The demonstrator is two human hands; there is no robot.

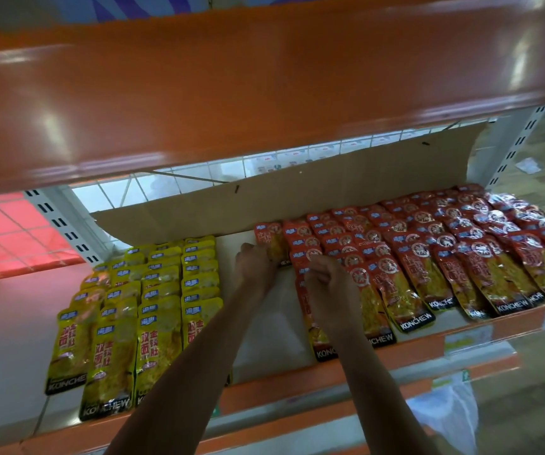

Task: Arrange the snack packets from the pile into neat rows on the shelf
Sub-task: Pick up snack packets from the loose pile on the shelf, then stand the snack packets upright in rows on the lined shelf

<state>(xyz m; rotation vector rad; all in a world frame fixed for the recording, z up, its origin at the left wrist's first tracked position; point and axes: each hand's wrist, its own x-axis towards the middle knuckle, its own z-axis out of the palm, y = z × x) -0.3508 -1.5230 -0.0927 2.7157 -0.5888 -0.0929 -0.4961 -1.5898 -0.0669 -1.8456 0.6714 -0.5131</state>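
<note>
Here the hands (255, 262) (325, 279) grip red packets (376, 274)

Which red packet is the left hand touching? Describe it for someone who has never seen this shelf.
Start at the cardboard sheet standing at the back of the shelf. Below it a bare strip splits the yellow rows from the red rows. The packet lies at that strip's far end, alone in its row, and the left hand grips its near edge.
</note>
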